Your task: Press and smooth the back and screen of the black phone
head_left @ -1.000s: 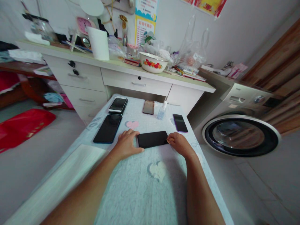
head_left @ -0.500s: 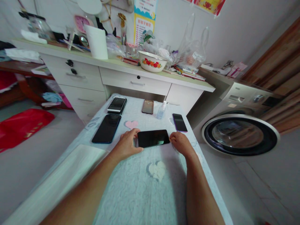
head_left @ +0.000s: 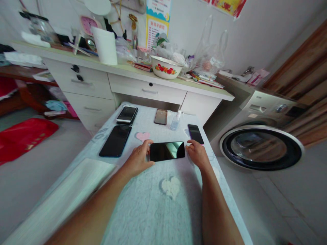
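The left hand (head_left: 140,157) is gripping the black phone (head_left: 167,151) at its left end, above the cloth-covered table (head_left: 145,211); the phone's underside is hidden, so whether it is touching the cloth is unclear. The right hand (head_left: 197,153) is curling its fingers just beside the other end — whether they are pinching anything, I cannot tell. A bright reflection is covering part of the screen. Both forearms are running out of view at the bottom edge. On the wall, the poster (head_left: 157,30) is showing a heading starting "好孩子"; its smaller lines are too small to read, as are the markings on the washing machine (head_left: 265,105) — no brand is showing legibly.
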`<state>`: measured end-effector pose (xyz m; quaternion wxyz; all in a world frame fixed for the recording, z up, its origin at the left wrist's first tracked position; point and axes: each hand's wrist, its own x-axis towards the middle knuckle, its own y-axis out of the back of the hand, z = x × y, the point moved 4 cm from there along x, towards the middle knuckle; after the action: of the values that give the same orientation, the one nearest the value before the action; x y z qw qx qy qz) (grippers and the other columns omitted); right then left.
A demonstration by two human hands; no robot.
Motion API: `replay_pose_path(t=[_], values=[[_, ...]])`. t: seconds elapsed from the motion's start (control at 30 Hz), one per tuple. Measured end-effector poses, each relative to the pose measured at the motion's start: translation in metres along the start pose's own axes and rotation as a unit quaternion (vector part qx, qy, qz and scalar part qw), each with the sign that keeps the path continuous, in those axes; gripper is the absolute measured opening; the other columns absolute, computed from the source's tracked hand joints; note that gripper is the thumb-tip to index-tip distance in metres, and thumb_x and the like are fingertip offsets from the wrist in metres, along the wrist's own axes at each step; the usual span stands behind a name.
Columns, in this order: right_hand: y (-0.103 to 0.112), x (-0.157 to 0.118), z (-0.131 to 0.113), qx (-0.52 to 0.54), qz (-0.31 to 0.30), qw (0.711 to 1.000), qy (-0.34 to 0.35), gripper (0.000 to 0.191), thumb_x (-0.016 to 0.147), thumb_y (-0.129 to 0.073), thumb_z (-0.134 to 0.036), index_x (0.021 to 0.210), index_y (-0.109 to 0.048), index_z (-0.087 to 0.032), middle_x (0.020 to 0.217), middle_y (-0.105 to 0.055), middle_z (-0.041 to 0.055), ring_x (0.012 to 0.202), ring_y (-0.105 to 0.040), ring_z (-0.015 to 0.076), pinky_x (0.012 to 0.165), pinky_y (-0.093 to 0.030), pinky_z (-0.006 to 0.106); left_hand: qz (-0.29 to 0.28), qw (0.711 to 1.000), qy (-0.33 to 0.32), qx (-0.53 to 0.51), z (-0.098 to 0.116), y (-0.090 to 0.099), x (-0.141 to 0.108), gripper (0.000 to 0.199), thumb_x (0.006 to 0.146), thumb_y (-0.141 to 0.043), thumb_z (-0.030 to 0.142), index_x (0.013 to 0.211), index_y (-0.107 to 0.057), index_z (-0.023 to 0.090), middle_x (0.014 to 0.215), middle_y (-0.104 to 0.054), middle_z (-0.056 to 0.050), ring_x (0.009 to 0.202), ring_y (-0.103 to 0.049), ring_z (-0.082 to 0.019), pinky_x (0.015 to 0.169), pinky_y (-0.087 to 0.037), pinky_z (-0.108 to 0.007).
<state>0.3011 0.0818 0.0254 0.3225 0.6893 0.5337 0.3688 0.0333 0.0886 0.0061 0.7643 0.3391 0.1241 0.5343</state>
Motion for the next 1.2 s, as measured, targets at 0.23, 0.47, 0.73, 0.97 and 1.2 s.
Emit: replay_pose_path(t=[0.23, 0.47, 0.73, 0.97, 1.2], values=[[-0.012, 0.0, 0.002, 0.076, -0.066, 0.995, 0.013, 0.029, 0.079, -0.046, -0.023, 0.092, -0.072, -0.02, 0.084, -0.07, 0.0041, 0.081, -0.062, 0.0183, 0.071, -0.042, 0.025, 0.008, 0.999, 0.002, -0.035, 0.007, 0.0, -0.001, 0.063, 0.061, -0.061, 0.008, 0.116, -0.035, 0.023, 0.084, -0.055, 0.002, 0.081, -0.059, -0.018, 0.074, -0.045, -0.029], [-0.016, -0.002, 0.003, 0.171, -0.079, 0.982, -0.002, 0.018, 0.069, -0.045, -0.023, 0.07, -0.063, -0.018, 0.058, -0.054, -0.0011, 0.057, -0.045, 0.0125, 0.052, -0.031, 0.023, 0.007, 1.0, 0.008, -0.023, 0.007, -0.002, -0.001, 0.063, 0.062, -0.061, 0.008, 0.117, -0.034, 0.022, 0.085, -0.053, 0.001, 0.082, -0.057, -0.018, 0.073, -0.044, -0.029], [-0.017, -0.001, 0.003, 0.265, -0.08, 0.961, -0.008, 0.013, 0.072, -0.046, -0.027, 0.071, -0.056, -0.018, 0.058, -0.042, -0.0044, 0.054, -0.036, 0.0099, 0.049, -0.025, 0.022, 0.002, 1.0, 0.01, -0.012, -0.001, -0.007, -0.002, 0.065, 0.064, -0.062, 0.011, 0.121, -0.033, 0.021, 0.088, -0.055, -0.001, 0.082, -0.057, -0.02, 0.073, -0.043, -0.03], [-0.016, -0.002, 0.003, 0.292, -0.075, 0.953, -0.017, 0.017, 0.07, -0.049, -0.026, 0.078, -0.06, -0.016, 0.06, -0.042, -0.0047, 0.055, -0.036, 0.0095, 0.05, -0.026, 0.022, -0.019, 0.999, 0.019, -0.033, 0.005, -0.001, -0.003, 0.051, 0.069, -0.061, 0.016, 0.116, -0.04, 0.021, 0.09, -0.059, -0.002, 0.082, -0.06, -0.019, 0.073, -0.044, -0.029], [-0.014, -0.002, 0.001, 0.32, -0.078, 0.944, -0.028, 0.028, 0.068, -0.051, -0.026, 0.09, -0.065, -0.015, 0.061, -0.045, -0.0045, 0.055, -0.036, 0.0093, 0.05, -0.026, 0.022, -0.056, 0.997, 0.007, -0.047, 0.014, 0.009, 0.0, 0.027, 0.091, -0.038, 0.037, 0.092, -0.059, 0.02, 0.079, -0.062, 0.0, 0.077, -0.059, -0.018, 0.07, -0.041, -0.028]])
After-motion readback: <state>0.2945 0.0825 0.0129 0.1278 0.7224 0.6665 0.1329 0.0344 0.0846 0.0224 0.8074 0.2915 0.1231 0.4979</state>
